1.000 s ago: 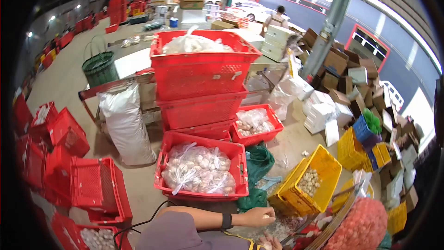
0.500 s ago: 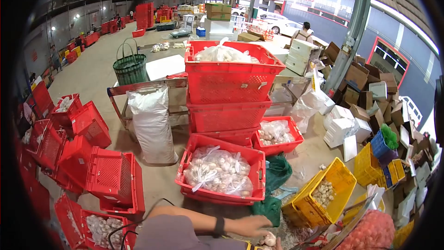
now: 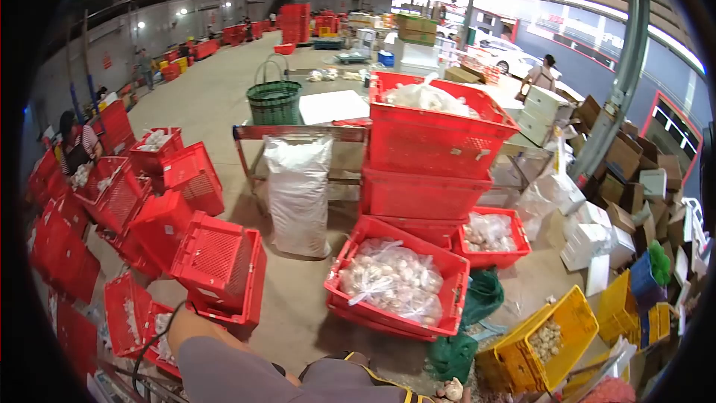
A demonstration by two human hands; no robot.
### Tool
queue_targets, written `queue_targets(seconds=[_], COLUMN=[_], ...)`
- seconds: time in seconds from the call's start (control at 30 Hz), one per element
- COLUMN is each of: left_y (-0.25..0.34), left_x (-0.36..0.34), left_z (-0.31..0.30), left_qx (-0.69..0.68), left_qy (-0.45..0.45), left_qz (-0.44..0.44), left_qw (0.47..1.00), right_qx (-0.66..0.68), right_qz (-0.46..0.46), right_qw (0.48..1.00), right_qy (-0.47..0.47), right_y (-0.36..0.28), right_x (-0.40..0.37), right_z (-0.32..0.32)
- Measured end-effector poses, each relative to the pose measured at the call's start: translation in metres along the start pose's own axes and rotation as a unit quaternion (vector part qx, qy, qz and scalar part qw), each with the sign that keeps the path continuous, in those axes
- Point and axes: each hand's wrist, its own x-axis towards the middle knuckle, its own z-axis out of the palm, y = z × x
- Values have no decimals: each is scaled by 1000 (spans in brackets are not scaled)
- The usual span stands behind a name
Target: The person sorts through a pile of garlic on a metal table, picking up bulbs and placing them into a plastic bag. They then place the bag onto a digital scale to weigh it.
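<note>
Red crates [image 3: 212, 257], a garlic bulb [image 3: 451, 388] at the lower edge, and a yellow crate [image 3: 492, 366].
From the left, the crates crowd the floor; a bent left arm in a grey sleeve [image 3: 231, 369] crosses low, its hand out of sight, so its state cannot be told. Clear bags of garlic [image 3: 391, 280] fill a nearer red crate [image 3: 339, 295]. Below them sits the bulb, rounded, knobbly and off-white with tan shading, just left of the right hand [image 3: 467, 395], which is mostly cut off; how firmly its fingers close cannot be told. Further right, the tilted yellow crate holds loose pale bulbs [image 3: 546, 342].
</note>
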Motion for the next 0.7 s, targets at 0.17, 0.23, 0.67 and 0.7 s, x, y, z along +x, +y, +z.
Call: queue_targets(seconds=[0.17, 0.23, 0.67, 0.7], left_y=[-3, -2, -15, -15], left_x=[-17, -15, -32, -35], left_z=[36, 46, 19, 15], left_qx=[-50, -63, -58, -53], left_qy=[51, 63, 33, 22], left_qz=[-14, -10, -4, -5], left_qw=[997, 996, 998, 998], right_qx=[-40, -55, -57, -50], right_qz=[60, 73, 54, 47], right_qw=[997, 995, 996, 997], right_qy=[-30, -34, -36, -34], right_y=[9, 8, -2, -2], right_x=[27, 30, 40, 36], right_z=[12, 14, 2, -2])
